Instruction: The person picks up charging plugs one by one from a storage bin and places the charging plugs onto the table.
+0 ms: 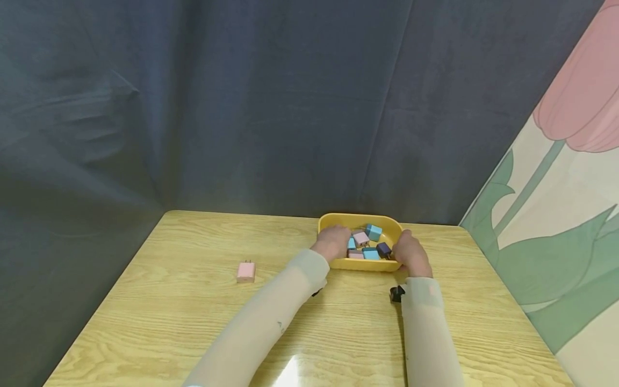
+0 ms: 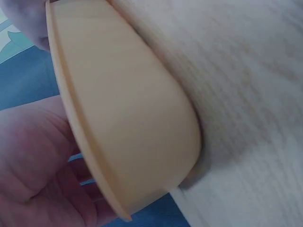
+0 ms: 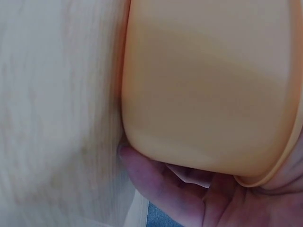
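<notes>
A yellow plastic bin [image 1: 367, 265] stands at the back of the table, holding several small charger plugs in blue, pink and dark purple, among them a blue charger plug [image 1: 374, 231] and a dark purple charger plug [image 1: 383, 249]. My left hand [image 1: 333, 242] reaches over the bin's left end; in the left wrist view its fingers pass behind the rim, and I cannot tell whether they hold anything. At the right end, my right hand [image 1: 411, 254] grips the bin, its palm by the rim and one fingertip [image 3: 130, 156] low against the wall at the tabletop.
A single pink charger plug [image 1: 245, 272] lies on the wooden table [image 1: 184, 301] to the left, its prongs pointing away. Behind the table hangs a dark curtain [image 1: 290, 107]. A wall with painted tulips [image 1: 556, 215] runs along the right side.
</notes>
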`<state>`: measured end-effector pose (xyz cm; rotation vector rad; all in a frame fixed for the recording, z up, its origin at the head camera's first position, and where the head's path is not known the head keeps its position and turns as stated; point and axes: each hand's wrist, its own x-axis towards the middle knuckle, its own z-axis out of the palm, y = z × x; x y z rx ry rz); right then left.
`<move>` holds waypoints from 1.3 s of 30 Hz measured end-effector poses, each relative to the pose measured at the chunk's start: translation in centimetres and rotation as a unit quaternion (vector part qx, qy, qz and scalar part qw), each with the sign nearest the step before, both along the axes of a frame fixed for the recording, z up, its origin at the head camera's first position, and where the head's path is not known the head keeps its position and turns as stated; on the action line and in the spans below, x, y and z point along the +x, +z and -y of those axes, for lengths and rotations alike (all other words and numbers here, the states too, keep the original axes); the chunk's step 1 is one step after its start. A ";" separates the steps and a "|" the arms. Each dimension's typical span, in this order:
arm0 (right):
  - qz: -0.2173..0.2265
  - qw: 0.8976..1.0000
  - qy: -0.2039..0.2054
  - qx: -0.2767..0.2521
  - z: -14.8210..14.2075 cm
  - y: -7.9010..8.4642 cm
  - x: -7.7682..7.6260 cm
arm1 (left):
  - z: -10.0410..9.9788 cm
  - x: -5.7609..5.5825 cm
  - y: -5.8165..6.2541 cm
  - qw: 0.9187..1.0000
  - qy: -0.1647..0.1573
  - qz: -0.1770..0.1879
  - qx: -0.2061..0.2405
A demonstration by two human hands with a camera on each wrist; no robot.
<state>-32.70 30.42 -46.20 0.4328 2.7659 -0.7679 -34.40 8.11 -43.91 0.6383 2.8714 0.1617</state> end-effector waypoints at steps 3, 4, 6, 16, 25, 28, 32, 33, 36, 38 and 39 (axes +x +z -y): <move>0.001 1.000 0.000 0.006 -0.1 -0.1 -0.1 | -0.1 -0.1 0.1 1.000 0.000 -0.007 -0.016; 0.000 1.000 0.001 0.007 -0.1 -0.1 -0.2 | -0.2 -0.1 0.2 1.000 0.001 -0.006 -0.019; 0.002 1.000 0.000 0.007 -0.1 -0.2 -0.3 | -0.2 -0.1 0.2 1.000 0.004 -0.005 -0.025; 0.006 1.000 0.002 0.006 -0.1 -0.2 -0.3 | -0.2 0.2 0.1 0.999 0.020 -0.018 -0.047; 0.002 1.000 0.005 0.007 0.2 0.2 0.0 | -0.2 -0.3 -0.3 0.998 0.030 -0.028 -0.053; -0.002 1.000 0.006 0.005 0.4 0.3 0.1 | -0.2 -0.3 -0.6 0.998 0.030 -0.032 -0.051; 0.000 1.000 0.005 0.004 0.4 0.1 0.1 | 0.0 -0.2 -0.8 0.997 0.022 -0.042 -0.056; 0.002 1.000 0.003 0.004 0.4 0.0 0.1 | 0.0 -0.1 -0.9 0.997 0.020 -0.045 -0.056; 0.002 1.000 0.003 0.005 0.4 -0.1 0.0 | 0.1 -0.2 -1.0 0.997 0.014 -0.051 -0.055; 0.002 1.000 0.002 0.005 0.4 -0.1 -0.1 | 0.2 -0.3 -1.2 0.997 0.013 -0.054 -0.050; 0.001 1.000 0.002 0.005 0.4 -0.2 -0.1 | 0.2 -0.4 -1.2 0.997 0.012 -0.054 -0.046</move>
